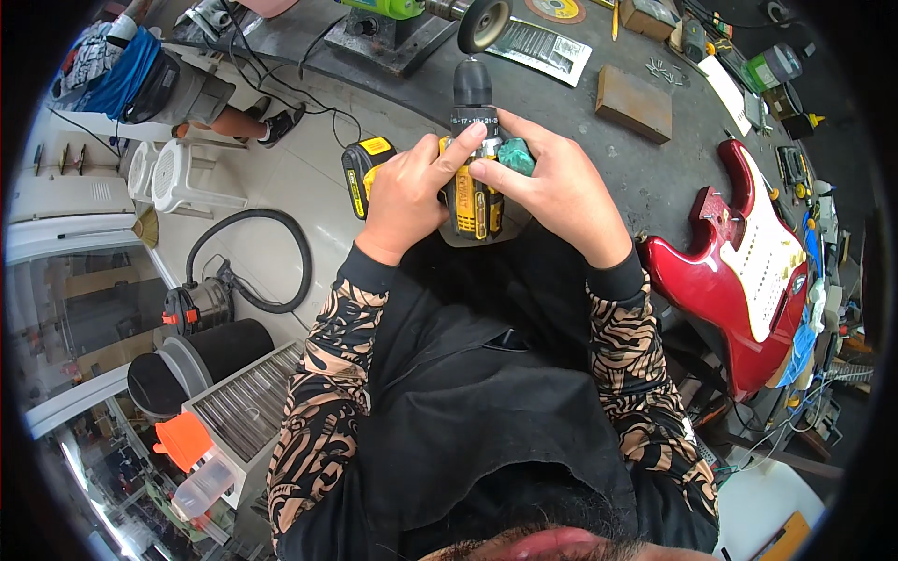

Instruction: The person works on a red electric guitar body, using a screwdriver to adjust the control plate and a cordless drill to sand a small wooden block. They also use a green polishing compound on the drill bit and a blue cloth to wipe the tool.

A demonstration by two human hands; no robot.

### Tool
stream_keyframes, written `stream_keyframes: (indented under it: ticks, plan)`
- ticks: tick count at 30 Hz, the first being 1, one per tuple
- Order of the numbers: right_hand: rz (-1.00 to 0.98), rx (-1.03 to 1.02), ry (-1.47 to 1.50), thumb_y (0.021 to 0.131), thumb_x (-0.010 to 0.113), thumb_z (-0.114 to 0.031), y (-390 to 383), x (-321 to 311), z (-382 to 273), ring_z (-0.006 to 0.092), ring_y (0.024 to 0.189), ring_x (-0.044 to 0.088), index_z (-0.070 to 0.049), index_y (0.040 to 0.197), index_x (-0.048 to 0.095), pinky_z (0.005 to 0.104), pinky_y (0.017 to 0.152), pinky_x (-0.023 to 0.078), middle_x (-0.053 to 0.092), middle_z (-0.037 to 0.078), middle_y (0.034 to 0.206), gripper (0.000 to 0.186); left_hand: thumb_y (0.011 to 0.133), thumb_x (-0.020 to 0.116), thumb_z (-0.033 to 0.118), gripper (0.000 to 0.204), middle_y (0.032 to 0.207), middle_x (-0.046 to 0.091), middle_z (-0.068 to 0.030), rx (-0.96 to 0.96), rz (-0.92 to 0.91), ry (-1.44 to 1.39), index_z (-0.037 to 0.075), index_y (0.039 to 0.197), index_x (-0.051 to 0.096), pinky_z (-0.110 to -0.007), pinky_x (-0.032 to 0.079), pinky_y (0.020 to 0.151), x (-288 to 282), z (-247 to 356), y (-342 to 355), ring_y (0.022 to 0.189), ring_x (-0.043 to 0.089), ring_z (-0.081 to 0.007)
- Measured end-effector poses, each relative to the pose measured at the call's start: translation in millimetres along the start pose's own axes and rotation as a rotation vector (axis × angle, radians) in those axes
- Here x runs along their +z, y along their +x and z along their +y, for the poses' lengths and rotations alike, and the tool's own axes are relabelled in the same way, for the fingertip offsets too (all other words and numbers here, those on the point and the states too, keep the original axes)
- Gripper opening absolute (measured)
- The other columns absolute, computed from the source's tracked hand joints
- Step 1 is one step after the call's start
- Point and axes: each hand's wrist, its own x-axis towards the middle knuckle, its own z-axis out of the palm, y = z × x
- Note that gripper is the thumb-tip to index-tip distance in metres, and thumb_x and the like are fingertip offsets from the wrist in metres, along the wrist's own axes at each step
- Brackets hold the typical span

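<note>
The left hand point(404, 198) grips a cordless drill point(474, 210), fingers curled round it. The right hand point(572, 190) pinches a green lump point(516, 157).

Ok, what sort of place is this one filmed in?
Probably a small workshop: a bench machine's round wheel, a yellow-and-black drill and a red electric guitar body point that way.

Red guitar body point(713, 294) (glossy), white stools point(181, 178)
</note>
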Motion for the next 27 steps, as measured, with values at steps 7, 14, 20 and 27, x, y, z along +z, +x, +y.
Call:
stream_keyframes:
  ticks: [7, 14, 20, 27]
  plan:
    - [-0.010, 0.011, -0.001, 0.095, 0.088, -0.040, -0.1, -0.1, 0.5, 0.0404, 0.106, 0.081, 0.005, 0.145, 0.068, 0.0422, 0.093, 0.062, 0.080, 0.028, 0.115, 0.071, 0.073, 0.086, -0.002, 0.111, 0.088, 0.055, -0.0083, 0.008, 0.006, 0.001, 0.035, 0.170, 0.050, -0.046, 0.054, 0.064, 1.0, -1.7, -0.5, 0.072, 0.064, -0.0331]
    - [-0.012, 0.009, -0.004, 0.095, 0.088, -0.041, 0.3, -0.4, 0.4, 0.0400, 0.109, 0.081, 0.006, 0.147, 0.067, 0.0418, 0.094, 0.062, 0.080, 0.028, 0.117, 0.073, 0.072, 0.087, -0.003, 0.112, 0.088, 0.055, -0.0084, 0.008, 0.010, 0.003, 0.035, 0.170, 0.050, -0.046, 0.054, 0.064, 1.0, -1.3, -0.2, 0.072, 0.064, -0.0332]
    - [-0.015, 0.014, 0.003, 0.095, 0.088, -0.041, 0.3, -0.6, -0.1, 0.0400, 0.107, 0.081, 0.006, 0.146, 0.067, 0.0420, 0.094, 0.062, 0.080, 0.029, 0.116, 0.072, 0.071, 0.087, -0.003, 0.113, 0.088, 0.055, -0.0084, 0.007, 0.009, 0.003, 0.036, 0.170, 0.050, -0.046, 0.054, 0.064, 1.2, -2.0, -0.6, 0.072, 0.065, -0.0333]
    - [-0.014, 0.016, 0.011, 0.095, 0.088, -0.041, 0.3, -0.3, 0.2, 0.0401, 0.105, 0.081, 0.006, 0.145, 0.068, 0.0419, 0.092, 0.062, 0.080, 0.028, 0.113, 0.071, 0.071, 0.087, -0.003, 0.114, 0.089, 0.056, -0.0084, 0.003, -0.002, -0.003, 0.036, 0.171, 0.050, -0.045, 0.055, 0.064, 1.0, -3.2, -0.7, 0.072, 0.065, -0.0331]
